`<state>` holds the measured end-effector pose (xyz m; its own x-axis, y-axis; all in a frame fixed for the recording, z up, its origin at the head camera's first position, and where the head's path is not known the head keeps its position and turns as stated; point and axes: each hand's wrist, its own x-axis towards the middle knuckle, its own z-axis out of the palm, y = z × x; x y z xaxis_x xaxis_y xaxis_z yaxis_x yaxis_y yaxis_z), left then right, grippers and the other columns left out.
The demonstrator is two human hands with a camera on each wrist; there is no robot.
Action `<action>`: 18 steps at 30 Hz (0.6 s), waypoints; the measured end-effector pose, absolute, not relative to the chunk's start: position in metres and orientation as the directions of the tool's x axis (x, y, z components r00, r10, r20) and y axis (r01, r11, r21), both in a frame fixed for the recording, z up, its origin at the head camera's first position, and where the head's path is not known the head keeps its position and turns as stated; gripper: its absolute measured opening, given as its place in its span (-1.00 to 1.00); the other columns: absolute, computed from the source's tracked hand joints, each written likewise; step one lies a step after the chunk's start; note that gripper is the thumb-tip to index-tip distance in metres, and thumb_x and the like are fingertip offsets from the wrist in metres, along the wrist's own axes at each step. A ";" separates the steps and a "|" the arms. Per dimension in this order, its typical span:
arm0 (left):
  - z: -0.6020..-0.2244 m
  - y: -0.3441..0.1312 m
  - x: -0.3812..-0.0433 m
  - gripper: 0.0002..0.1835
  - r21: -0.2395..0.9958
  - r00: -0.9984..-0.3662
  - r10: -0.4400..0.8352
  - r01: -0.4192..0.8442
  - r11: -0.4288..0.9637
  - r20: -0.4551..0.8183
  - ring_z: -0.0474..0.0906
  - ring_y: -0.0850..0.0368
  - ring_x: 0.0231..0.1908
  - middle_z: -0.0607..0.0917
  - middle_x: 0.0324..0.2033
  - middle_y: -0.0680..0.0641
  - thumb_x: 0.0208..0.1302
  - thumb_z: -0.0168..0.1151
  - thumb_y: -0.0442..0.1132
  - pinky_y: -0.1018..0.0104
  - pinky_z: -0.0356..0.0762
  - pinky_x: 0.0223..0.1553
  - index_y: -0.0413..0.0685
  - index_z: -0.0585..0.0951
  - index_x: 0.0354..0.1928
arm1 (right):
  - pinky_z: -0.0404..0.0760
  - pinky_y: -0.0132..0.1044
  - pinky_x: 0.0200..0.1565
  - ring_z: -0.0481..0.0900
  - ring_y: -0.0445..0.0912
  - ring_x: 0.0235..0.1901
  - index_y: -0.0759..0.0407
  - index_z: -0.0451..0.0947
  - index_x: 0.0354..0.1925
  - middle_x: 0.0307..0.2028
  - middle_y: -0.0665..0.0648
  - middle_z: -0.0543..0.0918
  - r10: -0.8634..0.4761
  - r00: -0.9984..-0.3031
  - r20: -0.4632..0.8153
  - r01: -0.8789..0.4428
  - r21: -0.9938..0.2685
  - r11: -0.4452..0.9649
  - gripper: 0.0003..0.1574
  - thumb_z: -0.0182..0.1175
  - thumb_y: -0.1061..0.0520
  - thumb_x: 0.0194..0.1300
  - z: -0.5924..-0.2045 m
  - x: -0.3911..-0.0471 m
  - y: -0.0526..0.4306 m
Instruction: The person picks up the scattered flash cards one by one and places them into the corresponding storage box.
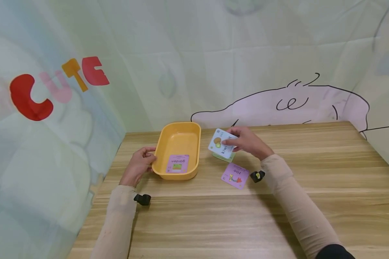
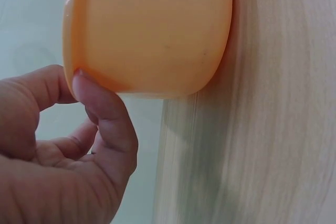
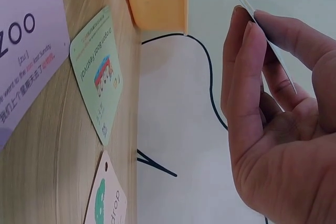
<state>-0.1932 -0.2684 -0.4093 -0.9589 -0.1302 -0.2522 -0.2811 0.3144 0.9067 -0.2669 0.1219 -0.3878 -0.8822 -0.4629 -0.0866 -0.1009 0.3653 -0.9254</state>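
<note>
My left hand (image 1: 139, 163) pinches the left rim of a yellow plastic tray (image 1: 199, 144), thumb and finger on either side of the edge in the left wrist view. Inside the tray lies a purple card (image 1: 177, 163) reading "garden". Right of it, my right hand (image 1: 250, 142) pinches a light blue kiwi fruit card (image 1: 218, 142) between thumb and fingers, raised above the table. Partly covered by it in the head view is a green card (image 3: 100, 77) reading "Dragon Boat Festival". Nearer to me lies a purple "zoo" card (image 1: 235, 176).
A pink card (image 3: 107, 195) ending in "drop" lies beside the green one, hidden in the head view. The wooden table (image 1: 214, 223) meets a printed cloth backdrop (image 1: 181, 72) at its far and left edges. Small black devices (image 1: 142, 199) sit at both wrists.
</note>
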 end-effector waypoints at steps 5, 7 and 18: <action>-0.409 -0.268 -0.193 -0.52 0.907 -0.958 -0.128 -0.284 0.311 -0.256 0.52 0.13 -0.34 0.48 -0.14 -0.05 0.51 0.10 -0.29 0.29 0.58 -0.39 -0.19 0.37 0.40 | 0.72 -0.17 -0.16 0.66 0.02 -0.13 0.18 0.60 0.02 -0.02 0.20 0.66 -0.468 -0.880 -0.088 -0.106 -0.922 0.372 -0.67 0.34 0.09 0.35 -0.387 -0.267 0.116; -0.409 -0.268 -0.193 -0.52 0.906 -0.958 -0.132 -0.286 0.312 -0.257 0.52 0.13 -0.34 0.48 -0.14 -0.05 0.51 0.10 -0.29 0.29 0.58 -0.39 -0.19 0.37 0.40 | 0.72 -0.16 -0.17 0.66 0.02 -0.14 0.17 0.60 0.01 -0.02 0.19 0.67 -0.470 -0.878 -0.088 -0.105 -0.923 0.371 -0.68 0.35 0.08 0.34 -0.387 -0.267 0.113; -0.411 -0.269 -0.195 -0.54 0.902 -0.955 -0.142 -0.294 0.315 -0.262 0.52 0.15 -0.34 0.48 -0.14 -0.06 0.50 0.10 -0.30 0.33 0.59 -0.38 -0.19 0.39 0.38 | 0.73 -0.11 -0.17 0.68 0.03 -0.18 0.17 0.61 -0.03 -0.04 0.19 0.67 -0.487 -0.870 -0.080 -0.117 -0.925 0.361 -0.73 0.35 0.10 0.35 -0.384 -0.268 0.102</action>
